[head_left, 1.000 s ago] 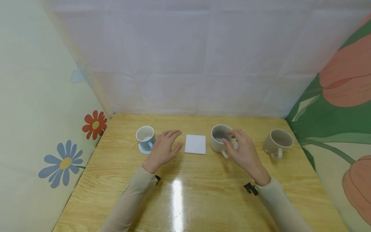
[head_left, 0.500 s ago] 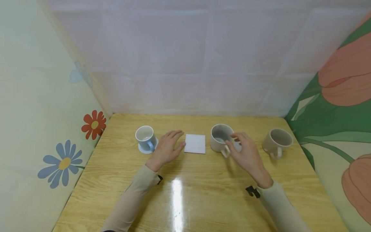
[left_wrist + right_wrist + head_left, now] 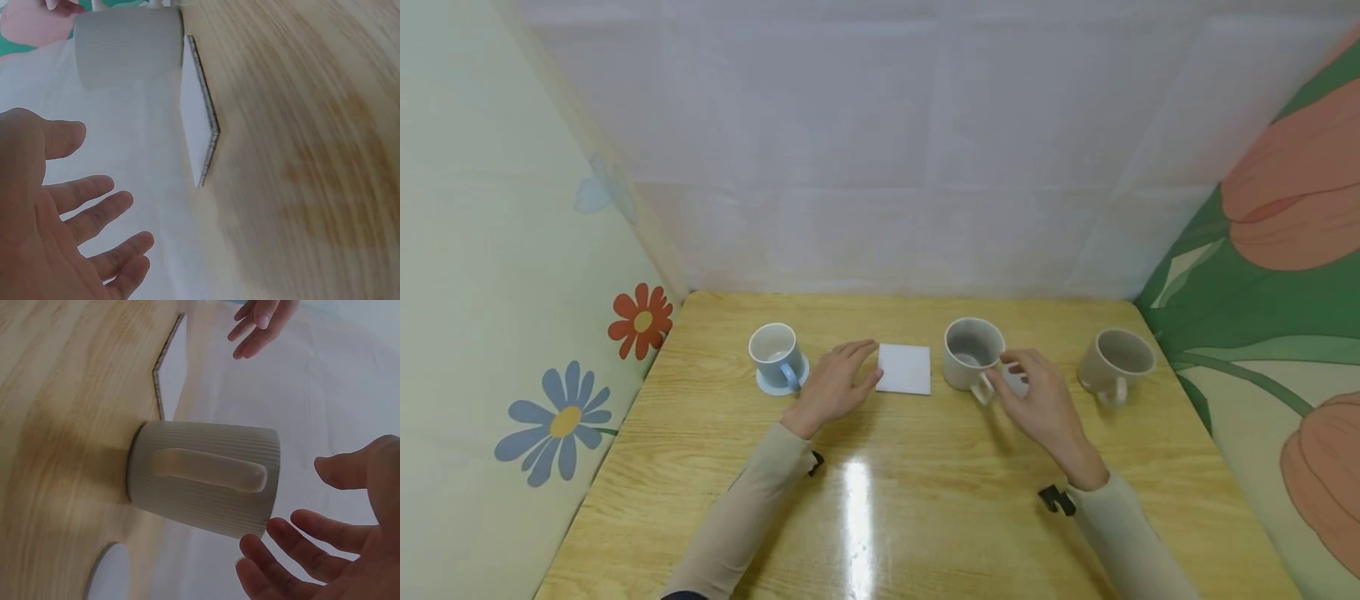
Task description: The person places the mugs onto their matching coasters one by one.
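Observation:
A ribbed grey mug (image 3: pixel 962 372) stands upright right of the middle, its handle turned toward me. My right hand (image 3: pixel 1043 410) is beside its right side, fingers spread and gripping nothing. In the right wrist view, those fingertips (image 3: pixel 275 528) come close to the mug's rim; whether they touch, I cannot tell. A round pale coaster (image 3: pixel 111 575) lies beside this mug, partly behind the hand in the head view. My left hand (image 3: pixel 831 387) hovers with loose fingers between a white square coaster (image 3: pixel 905 369) and a light blue mug (image 3: pixel 777 358).
The blue mug stands on a round pale blue coaster (image 3: pixel 767 385) at the left. A beige mug (image 3: pixel 1101 377) stands at the right, handle toward me. Behind the wooden table (image 3: pixel 940 517) hangs a white cloth (image 3: pixel 820 167); flowered panels flank both sides.
My left hand has shifted slightly right, away from the blue mug. My right hand has drawn back slightly to the right from over the grey mug, uncovering more of it. The mugs stay in place.

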`<state>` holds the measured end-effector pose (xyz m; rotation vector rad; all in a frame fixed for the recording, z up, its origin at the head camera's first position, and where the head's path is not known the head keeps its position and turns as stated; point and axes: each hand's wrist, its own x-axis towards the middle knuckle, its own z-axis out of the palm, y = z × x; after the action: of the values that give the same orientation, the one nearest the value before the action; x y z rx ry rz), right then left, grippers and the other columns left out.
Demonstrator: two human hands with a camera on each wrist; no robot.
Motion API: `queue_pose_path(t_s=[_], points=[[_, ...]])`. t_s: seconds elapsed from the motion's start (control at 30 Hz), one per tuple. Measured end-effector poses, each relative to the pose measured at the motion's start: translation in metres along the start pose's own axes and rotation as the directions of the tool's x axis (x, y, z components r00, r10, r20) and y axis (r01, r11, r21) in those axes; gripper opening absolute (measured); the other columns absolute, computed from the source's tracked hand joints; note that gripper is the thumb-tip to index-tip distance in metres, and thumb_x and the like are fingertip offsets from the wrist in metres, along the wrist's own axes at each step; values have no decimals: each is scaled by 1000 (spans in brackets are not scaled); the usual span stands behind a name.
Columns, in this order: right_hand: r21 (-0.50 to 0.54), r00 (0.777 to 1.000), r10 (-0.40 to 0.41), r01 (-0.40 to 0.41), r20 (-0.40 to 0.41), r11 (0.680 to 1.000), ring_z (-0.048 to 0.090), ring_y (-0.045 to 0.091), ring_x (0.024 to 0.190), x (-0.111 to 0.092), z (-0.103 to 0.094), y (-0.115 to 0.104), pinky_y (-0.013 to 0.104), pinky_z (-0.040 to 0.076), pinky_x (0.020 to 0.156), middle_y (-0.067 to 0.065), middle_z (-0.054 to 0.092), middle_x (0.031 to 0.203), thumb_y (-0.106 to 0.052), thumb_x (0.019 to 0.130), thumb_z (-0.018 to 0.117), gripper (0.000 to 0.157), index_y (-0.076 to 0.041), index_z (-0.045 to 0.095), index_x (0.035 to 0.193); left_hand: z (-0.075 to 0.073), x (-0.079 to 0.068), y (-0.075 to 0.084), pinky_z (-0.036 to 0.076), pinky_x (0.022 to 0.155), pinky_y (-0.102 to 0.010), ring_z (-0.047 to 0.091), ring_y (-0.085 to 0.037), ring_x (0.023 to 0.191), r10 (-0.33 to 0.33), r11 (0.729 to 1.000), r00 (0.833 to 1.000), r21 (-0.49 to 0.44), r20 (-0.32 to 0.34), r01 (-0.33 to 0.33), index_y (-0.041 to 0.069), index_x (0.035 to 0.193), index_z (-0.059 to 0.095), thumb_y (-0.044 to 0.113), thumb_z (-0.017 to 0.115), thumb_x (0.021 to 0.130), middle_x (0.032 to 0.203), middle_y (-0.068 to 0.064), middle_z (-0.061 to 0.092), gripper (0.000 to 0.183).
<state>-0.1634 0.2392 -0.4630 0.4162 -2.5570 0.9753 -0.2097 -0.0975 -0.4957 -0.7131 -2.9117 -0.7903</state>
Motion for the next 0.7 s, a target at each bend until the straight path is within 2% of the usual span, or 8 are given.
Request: queue_pose_path(t_s=[0.2, 0.37, 0.5, 0.7], points=[[21, 998, 59, -60, 27, 998, 72, 48, 98, -5, 5, 5, 64, 62, 84, 29, 72, 115, -14, 99, 76, 30, 9, 70, 118, 4, 3, -3, 38, 125, -60, 46, -38, 152, -18, 1000, 999, 18, 37, 18, 8, 160, 48, 41, 54, 112, 165, -12, 49, 58], [25, 998, 55, -55, 16, 998, 73, 46, 96, -7, 8, 10, 64, 62, 82, 27, 73, 113, -14, 100, 76, 28, 8, 71, 117, 7, 6, -4, 40, 123, -61, 47, -39, 151, -6, 1000, 1000, 18, 29, 6, 6, 158, 50, 39, 55, 111, 163, -14, 51, 58], [34, 999, 48, -48, 5, 998, 73, 46, 95, -9, 10, 13, 64, 63, 81, 26, 74, 113, -12, 99, 77, 27, 7, 72, 117, 8, 9, -4, 37, 126, -59, 46, -37, 152, -10, 1000, 999, 29, 36, 9, 6, 158, 50, 38, 55, 112, 164, -14, 50, 57], [54, 997, 74, -75, 25, 996, 73, 47, 96, -11, 12, 19, 64, 63, 83, 28, 72, 117, -12, 99, 76, 28, 8, 71, 117, 7, 12, -2, 35, 127, -58, 44, -36, 154, -19, 1000, 997, 19, 80, 17, 8, 160, 48, 40, 55, 112, 166, -13, 48, 58]])
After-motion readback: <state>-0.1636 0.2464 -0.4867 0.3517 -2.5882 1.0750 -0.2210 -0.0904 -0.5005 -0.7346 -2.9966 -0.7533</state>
